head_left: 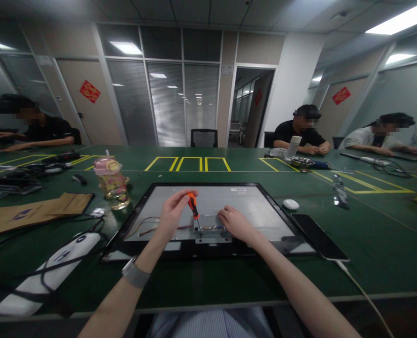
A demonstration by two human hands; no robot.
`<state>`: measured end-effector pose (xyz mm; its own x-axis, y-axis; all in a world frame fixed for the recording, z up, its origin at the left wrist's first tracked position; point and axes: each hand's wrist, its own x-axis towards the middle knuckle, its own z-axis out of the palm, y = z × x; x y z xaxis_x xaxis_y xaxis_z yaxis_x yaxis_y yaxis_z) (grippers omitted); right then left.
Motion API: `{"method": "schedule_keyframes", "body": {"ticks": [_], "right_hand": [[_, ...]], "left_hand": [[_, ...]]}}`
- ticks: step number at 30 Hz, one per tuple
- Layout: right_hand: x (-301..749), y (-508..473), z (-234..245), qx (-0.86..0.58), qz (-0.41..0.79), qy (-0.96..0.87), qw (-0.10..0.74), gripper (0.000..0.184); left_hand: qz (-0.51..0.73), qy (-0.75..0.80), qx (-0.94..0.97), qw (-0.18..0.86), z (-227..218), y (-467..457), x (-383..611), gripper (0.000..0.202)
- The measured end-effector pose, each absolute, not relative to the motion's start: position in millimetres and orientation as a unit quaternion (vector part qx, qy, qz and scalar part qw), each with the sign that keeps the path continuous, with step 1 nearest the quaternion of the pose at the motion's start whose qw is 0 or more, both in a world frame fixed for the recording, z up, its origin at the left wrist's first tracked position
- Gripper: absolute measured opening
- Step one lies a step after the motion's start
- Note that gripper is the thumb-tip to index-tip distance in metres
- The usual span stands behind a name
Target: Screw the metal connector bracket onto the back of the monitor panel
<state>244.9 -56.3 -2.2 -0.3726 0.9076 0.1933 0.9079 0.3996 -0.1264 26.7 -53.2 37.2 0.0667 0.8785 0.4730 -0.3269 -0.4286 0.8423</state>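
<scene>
A monitor panel (265, 206) lies face down on the green table, its grey metal back up. My left hand (171, 213) is closed around an orange-handled screwdriver (193, 205), held upright with its tip down on the small metal connector bracket (211, 231) near the panel's front edge. My right hand (235, 223) rests on the panel just right of the bracket, fingers curled and pressing down beside it. Thin coloured wires (147, 226) run from the panel's left side toward the bracket.
A black phone (317, 236) with a white cable lies right of the panel, a white mouse (290, 204) behind it. A pink-lidded bottle (111, 183), brown paper (35, 211) and a white device with black cords (50, 272) sit left. Other people sit at the far edges.
</scene>
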Motion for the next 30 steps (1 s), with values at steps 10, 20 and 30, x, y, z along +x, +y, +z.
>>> {"method": "schedule_keyframes", "body": {"ticks": [10,20,30], "right_hand": [[244.4,-55.6,-2.8,-0.553,0.000,-0.826,0.111,0.035],[243.2,-56.7,-0.4,-0.549,0.002,-0.829,0.107,0.036],[244.5,-55.9,-2.1,-0.549,-0.003,-0.829,0.110,0.035]], "left_hand": [[0.671,0.270,0.564,0.399,33.7,-49.5,26.1,0.012],[0.658,0.236,0.533,0.478,39.6,-53.9,27.0,0.024],[0.641,0.250,0.561,0.459,31.8,-50.9,27.0,0.024]]}}
